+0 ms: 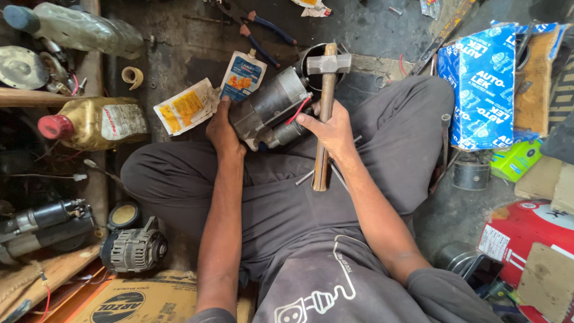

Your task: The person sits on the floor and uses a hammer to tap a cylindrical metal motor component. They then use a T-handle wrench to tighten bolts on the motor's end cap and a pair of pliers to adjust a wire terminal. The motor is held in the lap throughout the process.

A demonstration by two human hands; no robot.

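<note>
The right hand (332, 128) is closed round the wooden handle of a hammer (326, 98), its metal head pointing away from the body, above the crossed legs. The left hand (222, 128) wraps the near end of a grey starter motor (272, 104), which rests tilted between the two hands, over the lap and the dark floor (179, 42); how far its fingers curl underneath cannot be seen. A red wire runs along the motor beside the right thumb. Two pouches (206, 96) lie just beyond the left hand, pliers (263, 30) farther out, an oil bottle (95, 122) to the left.
</note>
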